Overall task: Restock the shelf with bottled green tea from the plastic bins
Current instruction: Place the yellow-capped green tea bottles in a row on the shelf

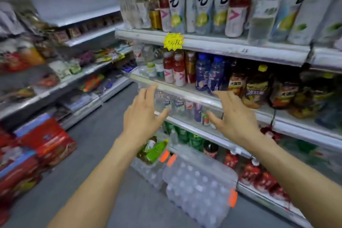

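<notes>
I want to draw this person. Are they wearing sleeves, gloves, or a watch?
No. The left hand and right hand are bare, with no gloves, rings or watch showing. Both forearms are bare too; no sleeve reaches into the picture.

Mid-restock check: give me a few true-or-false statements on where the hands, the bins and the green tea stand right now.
1. Both hands, left hand and right hand, are raised with the fingers spread. True.
2. The right hand grips a green tea bottle. False: it holds nothing.
3. A green tea bottle lies in the open bin on the floor. True.
4. The bin with the lid stands on a shelf. False: it sits on the floor beside the open bin.
5. A yellow star tag hangs from a shelf edge. True.
</notes>
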`<state>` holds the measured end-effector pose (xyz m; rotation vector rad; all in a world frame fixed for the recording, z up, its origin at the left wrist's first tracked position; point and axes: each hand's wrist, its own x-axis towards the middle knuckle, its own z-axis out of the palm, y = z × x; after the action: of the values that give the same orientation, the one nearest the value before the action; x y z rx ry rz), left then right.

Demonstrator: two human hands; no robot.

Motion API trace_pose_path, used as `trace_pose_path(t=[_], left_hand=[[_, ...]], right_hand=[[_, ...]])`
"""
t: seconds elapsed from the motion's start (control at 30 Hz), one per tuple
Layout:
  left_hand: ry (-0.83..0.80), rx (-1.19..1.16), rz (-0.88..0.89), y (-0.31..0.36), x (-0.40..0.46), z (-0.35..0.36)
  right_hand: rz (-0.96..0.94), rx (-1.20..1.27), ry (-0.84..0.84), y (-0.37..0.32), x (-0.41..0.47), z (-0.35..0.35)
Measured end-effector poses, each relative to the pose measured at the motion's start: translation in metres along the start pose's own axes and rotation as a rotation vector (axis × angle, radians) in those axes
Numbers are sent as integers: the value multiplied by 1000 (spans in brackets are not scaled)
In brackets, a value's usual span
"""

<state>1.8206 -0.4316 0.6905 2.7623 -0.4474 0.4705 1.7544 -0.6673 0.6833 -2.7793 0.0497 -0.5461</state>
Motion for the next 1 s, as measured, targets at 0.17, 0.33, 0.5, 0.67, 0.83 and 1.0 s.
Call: trace_pose_path(t=[0.17,0.33,0.5,0.67,0.83,1.0], left_hand=[[-121,-107,-151,-74,11,45],[-263,-149,-272,-145,53,105],[-467,-200,-400,-206,101,174],[-613,-326,-529,-260,114,239],[-737,-355,-587,-321,111,303],[-895,-391,-562,-378,117,366]], right_hand=[[49,83,-224,-15,34,84],[167,174,-410,-21,83,174],[350,332,-596,-21,122,266],[551,360,-731,-20,151,344],[719,387,-835,-25,152,423],[950,413,-865,-40,139,505]])
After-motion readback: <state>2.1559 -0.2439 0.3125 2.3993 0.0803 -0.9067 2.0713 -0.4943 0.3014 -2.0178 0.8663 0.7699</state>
